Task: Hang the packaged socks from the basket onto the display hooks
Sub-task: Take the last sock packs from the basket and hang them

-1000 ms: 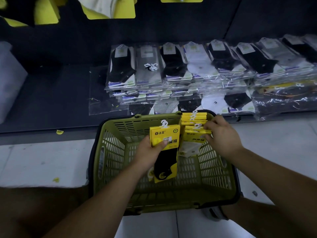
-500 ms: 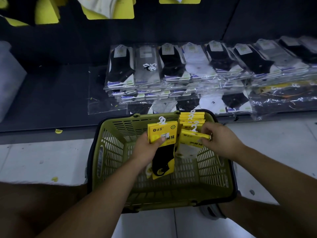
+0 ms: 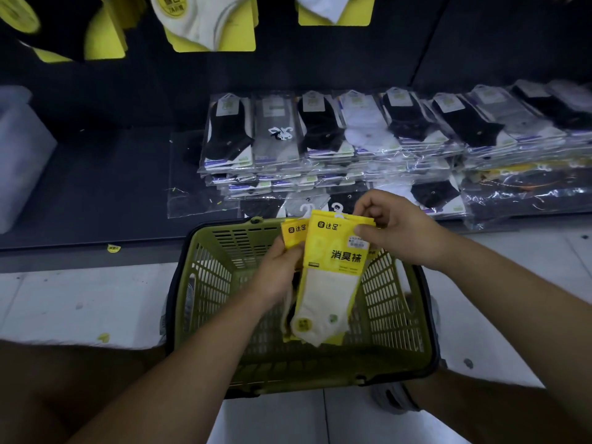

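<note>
The front sock pack (image 3: 333,274), a yellow card with a white sock below it, is held upright over the middle of the green basket (image 3: 205,283), clear of its floor. The right hand (image 3: 397,232) pinches the card's top right corner between thumb and fingers. The left hand (image 3: 278,277) grasps the pack's left edge, fingers curled round it, together with a second yellow pack (image 3: 292,233) tucked just behind and to the left. White plastic hangers (image 3: 307,209) stick up from the tops of both cards.

The basket stands on pale floor tiles (image 3: 80,302), near the person. Just beyond its far rim runs a low dark shelf (image 3: 96,187) carrying stacks of clear-bagged socks (image 3: 320,133), black, grey and white. Above, at the far top edge, more yellow-carded socks (image 3: 205,24) hang on the dark display wall.
</note>
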Demonstrator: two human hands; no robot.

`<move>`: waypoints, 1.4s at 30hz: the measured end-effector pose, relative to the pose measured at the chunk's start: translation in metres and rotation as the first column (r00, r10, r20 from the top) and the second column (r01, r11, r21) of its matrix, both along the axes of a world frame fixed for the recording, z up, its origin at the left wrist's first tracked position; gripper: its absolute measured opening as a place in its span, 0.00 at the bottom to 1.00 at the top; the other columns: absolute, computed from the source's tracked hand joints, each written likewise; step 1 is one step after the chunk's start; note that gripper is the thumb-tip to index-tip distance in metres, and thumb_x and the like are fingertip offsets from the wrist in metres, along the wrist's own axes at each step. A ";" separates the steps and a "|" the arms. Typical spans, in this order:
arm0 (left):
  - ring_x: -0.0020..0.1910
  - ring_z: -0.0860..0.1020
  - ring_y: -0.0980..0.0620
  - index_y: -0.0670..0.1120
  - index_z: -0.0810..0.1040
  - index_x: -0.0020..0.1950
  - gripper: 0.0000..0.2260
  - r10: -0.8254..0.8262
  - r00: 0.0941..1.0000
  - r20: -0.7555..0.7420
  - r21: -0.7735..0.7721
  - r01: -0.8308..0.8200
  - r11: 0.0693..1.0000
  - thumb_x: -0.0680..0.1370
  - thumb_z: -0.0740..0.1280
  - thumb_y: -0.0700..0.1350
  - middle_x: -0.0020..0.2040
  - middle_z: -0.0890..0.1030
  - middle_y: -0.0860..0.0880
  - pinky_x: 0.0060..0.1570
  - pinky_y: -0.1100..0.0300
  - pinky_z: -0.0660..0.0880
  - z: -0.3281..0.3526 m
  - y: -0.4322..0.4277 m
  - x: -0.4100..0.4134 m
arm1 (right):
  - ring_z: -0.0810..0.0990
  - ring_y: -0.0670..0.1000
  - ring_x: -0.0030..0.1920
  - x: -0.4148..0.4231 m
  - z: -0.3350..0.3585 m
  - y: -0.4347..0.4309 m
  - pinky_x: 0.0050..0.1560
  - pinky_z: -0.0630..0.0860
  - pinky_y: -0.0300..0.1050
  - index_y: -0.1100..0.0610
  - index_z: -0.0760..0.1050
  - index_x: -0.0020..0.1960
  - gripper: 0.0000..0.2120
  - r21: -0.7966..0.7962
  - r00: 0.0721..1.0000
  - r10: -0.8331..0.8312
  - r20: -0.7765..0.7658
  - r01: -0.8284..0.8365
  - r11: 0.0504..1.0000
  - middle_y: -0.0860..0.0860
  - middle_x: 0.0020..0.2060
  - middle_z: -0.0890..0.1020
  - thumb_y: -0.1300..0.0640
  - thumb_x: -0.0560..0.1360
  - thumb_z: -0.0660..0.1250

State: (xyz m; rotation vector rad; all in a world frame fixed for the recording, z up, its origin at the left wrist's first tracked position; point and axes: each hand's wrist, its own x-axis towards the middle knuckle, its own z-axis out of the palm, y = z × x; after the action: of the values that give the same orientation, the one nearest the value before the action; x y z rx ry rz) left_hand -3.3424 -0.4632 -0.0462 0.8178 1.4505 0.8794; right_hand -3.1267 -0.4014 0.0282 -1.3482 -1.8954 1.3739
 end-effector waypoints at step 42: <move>0.54 0.82 0.60 0.59 0.78 0.55 0.10 0.043 0.997 -0.064 -0.006 -0.044 0.999 0.80 0.75 0.48 0.52 0.85 0.62 0.49 0.62 0.76 -0.026 -0.002 -0.013 | 0.79 0.50 0.45 0.043 -0.085 0.005 0.43 0.73 0.45 0.51 0.79 0.48 0.08 0.133 0.826 -0.086 0.557 0.013 0.991 0.47 0.45 0.81 0.54 0.72 0.76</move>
State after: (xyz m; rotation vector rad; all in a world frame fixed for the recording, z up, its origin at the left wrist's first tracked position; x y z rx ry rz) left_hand -3.3553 -0.4654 -0.0723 0.8180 1.5310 0.8874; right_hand -3.0833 -0.3969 -0.0572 -1.8718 -2.2383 0.8594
